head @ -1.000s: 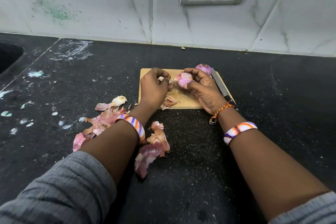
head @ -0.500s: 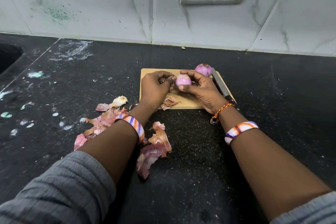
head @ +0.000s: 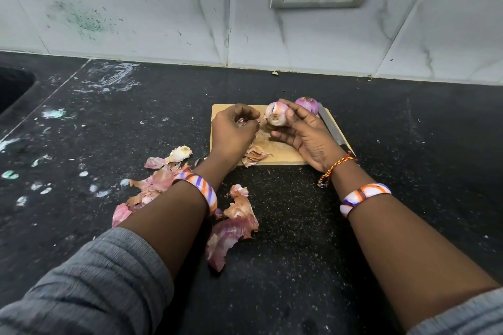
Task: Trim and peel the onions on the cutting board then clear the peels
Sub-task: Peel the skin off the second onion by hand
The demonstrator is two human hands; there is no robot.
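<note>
While the right hand (head: 304, 134) grips a pale, partly peeled pink onion (head: 276, 118) between thumb and fingers above the small wooden cutting board (head: 275, 156), the left hand (head: 234, 130) is curled just beside it, fingertips pinched on a thin scrap of pink skin (head: 241, 122). The two hands are close but not touching. A second, purple onion (head: 307, 104) sits at the board's far edge, behind the right hand, and a steel-bladed knife (head: 330, 128) lies along the board's right side. A few dry brown peels (head: 254, 155) rest on the board's near edge. More pink and tan onion peels (head: 234, 226) lie scattered on the black speckled stone worktop (head: 299, 239) under and beside the left forearm. Both wrists wear striped orange, purple and white bangles (head: 202, 190).
</note>
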